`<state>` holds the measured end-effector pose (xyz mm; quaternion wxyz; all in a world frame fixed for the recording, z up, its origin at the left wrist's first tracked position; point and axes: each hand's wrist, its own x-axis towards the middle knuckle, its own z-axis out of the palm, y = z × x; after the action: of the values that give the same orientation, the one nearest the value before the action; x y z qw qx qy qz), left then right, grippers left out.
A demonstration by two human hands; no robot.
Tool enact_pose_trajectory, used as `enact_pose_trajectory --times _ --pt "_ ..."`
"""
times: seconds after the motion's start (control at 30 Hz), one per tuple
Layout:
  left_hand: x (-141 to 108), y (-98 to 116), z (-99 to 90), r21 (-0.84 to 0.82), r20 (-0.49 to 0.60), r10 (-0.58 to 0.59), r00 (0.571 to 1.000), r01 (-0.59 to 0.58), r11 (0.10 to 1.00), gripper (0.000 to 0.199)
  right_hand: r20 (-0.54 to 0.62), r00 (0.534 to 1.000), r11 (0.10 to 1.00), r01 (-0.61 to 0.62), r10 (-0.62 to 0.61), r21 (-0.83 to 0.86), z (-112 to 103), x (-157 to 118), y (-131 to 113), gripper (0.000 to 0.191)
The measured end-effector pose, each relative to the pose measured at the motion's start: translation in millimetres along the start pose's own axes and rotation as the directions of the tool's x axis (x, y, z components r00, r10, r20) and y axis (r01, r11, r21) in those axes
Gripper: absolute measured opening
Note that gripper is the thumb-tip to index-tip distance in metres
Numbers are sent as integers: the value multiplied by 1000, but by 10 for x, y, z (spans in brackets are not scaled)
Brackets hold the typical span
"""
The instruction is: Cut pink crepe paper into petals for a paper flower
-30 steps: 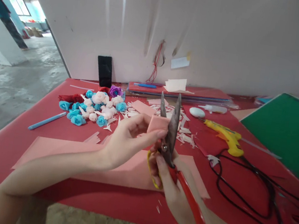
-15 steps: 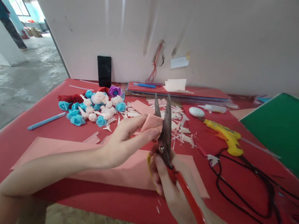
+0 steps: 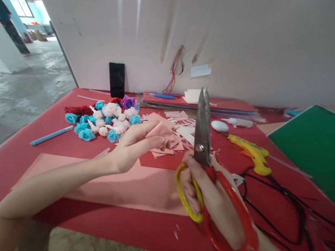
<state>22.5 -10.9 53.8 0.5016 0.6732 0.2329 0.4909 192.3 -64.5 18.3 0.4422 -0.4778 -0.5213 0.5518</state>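
Observation:
Pinched between the fingers of my left hand [image 3: 132, 147] is a folded piece of pink paper [image 3: 159, 130]. My right hand [image 3: 206, 184] grips a pair of scissors [image 3: 202, 136] with one yellow and one red handle. The blades point up and away, nearly closed, and stand apart from the pink paper. Below both hands a long pink paper strip [image 3: 152, 193] lies across the red tabletop. Loose pink and white paper scraps [image 3: 186, 132] are heaped just beyond my left fingers.
Blue, white, red and purple paper flowers [image 3: 109, 118] cluster at the left, near a blue pen [image 3: 51, 136]. A black phone [image 3: 116, 79] leans on the wall. A yellow glue gun [image 3: 252, 153] with a black cord and a green board [image 3: 321, 150] are at the right.
The scissors have moved right, away from the pink paper, and their blades have closed nearly together. My left hand has shifted slightly left with the paper. More pink scraps lie below it.

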Motion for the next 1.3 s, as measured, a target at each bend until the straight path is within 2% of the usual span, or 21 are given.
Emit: enact_pose_trajectory --times 0.07,0.17,0.27,0.4,0.5,0.63,0.73,0.83,0.9,0.93,1.0,1.1,1.2,1.3 --pt "9 -13 -8 35 0 14 1000 -14 999 21 51 998 998 -22 19 58 -2 52 -51 29" --pt "15 -31 10 79 20 43 999 -45 996 32 111 993 999 45 -44 -6 -2 78 -55 28" --pt "5 -36 35 115 62 21 998 -28 993 35 41 992 993 117 -116 -26 4 46 -114 29" --pt "-28 -28 65 287 160 -101 982 51 956 27 -44 966 966 254 -256 -47 -34 6 -268 30" --pt "-51 -11 100 378 234 -142 962 44 925 21 -56 975 974 210 -216 -89 -77 21 -320 18" --pt "-52 13 126 380 310 -145 940 17 925 21 29 976 972 217 -215 -91 -89 76 -306 17" --pt "-21 -11 97 291 310 -219 925 127 948 34 72 953 956 293 -293 15 -83 113 -291 9" --pt "27 -85 53 41 437 -286 853 299 953 56 117 930 920 316 -349 231 -78 127 -293 20" --pt "49 -135 31 -91 556 -298 776 413 906 48 154 931 919 281 -332 277 -79 121 -303 21" --pt "52 -154 22 -113 583 -318 748 462 879 40 162 932 923 273 -323 270 -81 116 -309 20" --pt "46 -169 14 -95 564 -389 728 526 845 23 158 930 929 293 -332 225 -86 102 -319 19" --pt "17 -141 31 -86 485 -421 767 520 850 10 114 925 927 346 -363 146 -92 90 -321 19" --pt "-19 -83 88 -100 338 -373 864 427 899 11 -4 941 938 338 -339 69 -95 97 -302 4" --pt "-59 -41 152 14 120 -269 956 269 963 15 -127 927 933 358 -352 29 -104 115 -269 10"
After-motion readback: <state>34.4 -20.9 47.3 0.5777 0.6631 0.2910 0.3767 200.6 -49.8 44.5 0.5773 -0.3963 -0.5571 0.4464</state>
